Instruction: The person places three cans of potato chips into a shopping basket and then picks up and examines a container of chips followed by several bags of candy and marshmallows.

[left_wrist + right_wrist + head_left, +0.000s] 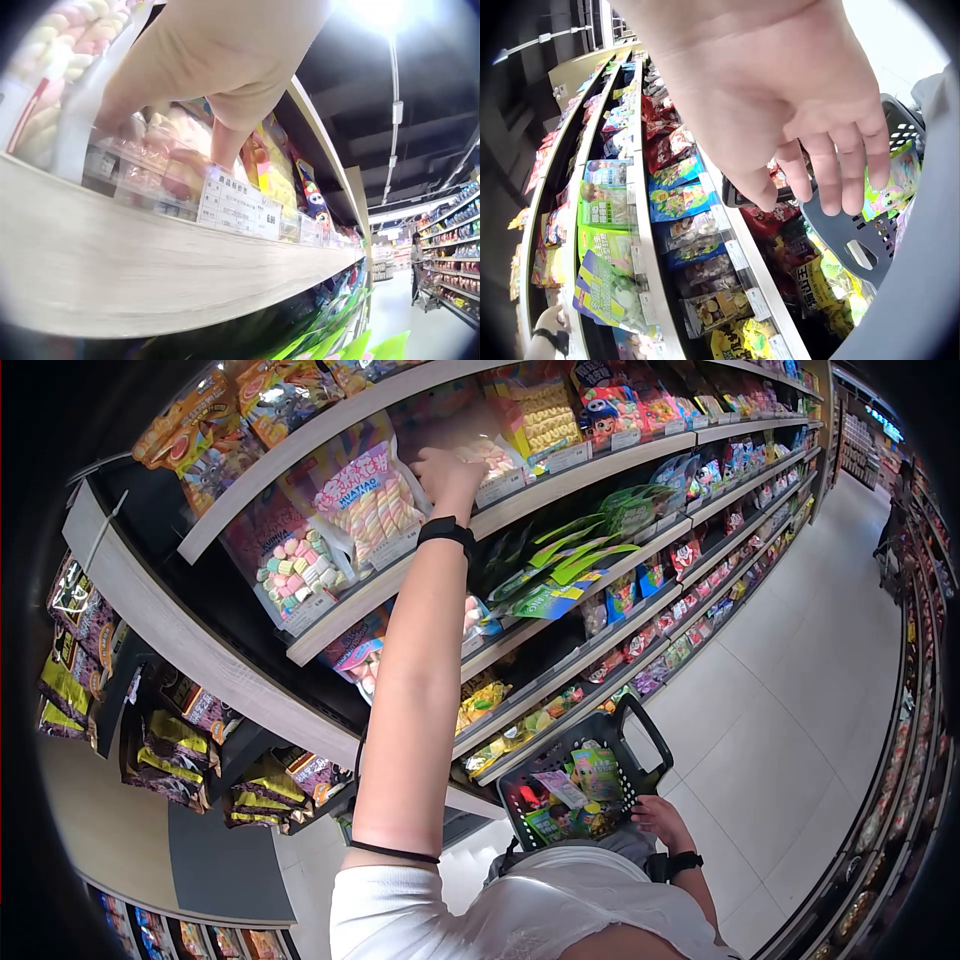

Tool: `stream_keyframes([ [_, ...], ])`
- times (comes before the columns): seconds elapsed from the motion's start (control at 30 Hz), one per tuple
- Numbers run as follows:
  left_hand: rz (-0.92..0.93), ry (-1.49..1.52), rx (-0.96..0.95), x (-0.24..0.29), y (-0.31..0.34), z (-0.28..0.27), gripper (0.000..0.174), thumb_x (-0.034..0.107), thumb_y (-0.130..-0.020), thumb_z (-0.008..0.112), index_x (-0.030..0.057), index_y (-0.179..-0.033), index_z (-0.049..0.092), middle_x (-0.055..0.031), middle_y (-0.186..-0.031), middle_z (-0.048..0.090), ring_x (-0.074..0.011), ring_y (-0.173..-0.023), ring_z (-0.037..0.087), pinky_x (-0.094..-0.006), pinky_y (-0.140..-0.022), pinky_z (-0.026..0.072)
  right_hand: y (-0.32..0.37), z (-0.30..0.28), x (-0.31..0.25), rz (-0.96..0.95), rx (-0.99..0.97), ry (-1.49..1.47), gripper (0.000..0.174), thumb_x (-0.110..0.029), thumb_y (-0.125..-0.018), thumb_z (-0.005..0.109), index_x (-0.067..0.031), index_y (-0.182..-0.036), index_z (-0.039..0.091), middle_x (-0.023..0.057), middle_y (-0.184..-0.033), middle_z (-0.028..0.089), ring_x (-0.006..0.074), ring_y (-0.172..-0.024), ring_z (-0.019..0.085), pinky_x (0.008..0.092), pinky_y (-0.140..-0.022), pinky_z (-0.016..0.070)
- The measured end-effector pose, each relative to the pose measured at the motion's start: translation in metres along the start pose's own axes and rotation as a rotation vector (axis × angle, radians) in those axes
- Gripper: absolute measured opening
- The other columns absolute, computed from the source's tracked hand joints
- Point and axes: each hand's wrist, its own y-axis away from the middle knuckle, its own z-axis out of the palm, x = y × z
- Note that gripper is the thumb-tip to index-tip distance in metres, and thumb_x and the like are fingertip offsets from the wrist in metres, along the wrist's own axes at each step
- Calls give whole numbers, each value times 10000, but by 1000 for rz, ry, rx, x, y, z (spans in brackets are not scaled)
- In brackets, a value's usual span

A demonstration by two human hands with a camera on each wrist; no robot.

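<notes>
My left hand [448,475] reaches onto an upper shelf, with its fingers bent down around a clear bag of pink-and-white marshmallows [154,154]. The fingertips are low behind the clear price strip and partly hidden. Left of this hand stands a bag of twisted pastel marshmallows [368,505]; farther left is a bag of multicoloured marshmallow pieces [298,572]. Low at my right side, my right hand [660,820] hangs with relaxed fingers and holds nothing. Beside it is a dark grey shopping basket [512,785] with several colourful packets [597,772] inside.
A price label [240,206] fronts the shelf edge [180,255]. Green bags [560,565] jut from the shelf below. Dark snack bags [180,750] hang at the left end. The tiled aisle floor [770,690] runs right, and a person [416,266] stands far down it.
</notes>
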Motion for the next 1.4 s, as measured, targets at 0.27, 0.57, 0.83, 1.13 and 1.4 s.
stream_keyframes([
  [0.27,58,22,-51,-15,-10,13,860,361,-644,851,-19,-1265,395,-267,-1288,512,-396,-1130,590,-424,-959,504,1,9,0,-9,-34,57,344,-344,-914,645,-126,-1175,588,44,-1027,684,169,-869,665,340,-747,514],
  [0.57,71,-29,167,-12,7,22,775,353,-704,817,-9,-1239,388,-251,-1242,517,-383,-1136,574,-444,-920,504,0,3,11,8,-32,17,288,-280,-939,612,-118,-1176,591,52,-1017,686,172,-878,667,346,-752,517],
  [0.83,271,179,105,-32,5,9,703,187,-741,769,-42,-1248,340,-334,-1228,475,-470,-1127,532,-470,-959,461,-3,17,5,31,-80,76,266,-229,-957,571,-108,-1194,577,96,-1051,679,218,-921,667,359,-755,528],
  [1.13,191,388,177,-43,-15,11,615,244,-847,660,-127,-1263,400,-344,-1029,629,-461,-964,642,-486,-855,499,-13,29,-2,43,-157,22,267,-233,-991,523,-114,-1227,558,89,-1078,670,213,-937,662,358,-782,532],
  [1.4,73,229,68,-41,-25,8,480,331,-903,550,-95,-1116,612,-293,-1174,619,-404,-1072,625,-449,-906,485,-13,35,-6,32,-132,161,264,-258,-965,575,-146,-1204,590,69,-1064,675,184,-915,661,346,-781,523],
])
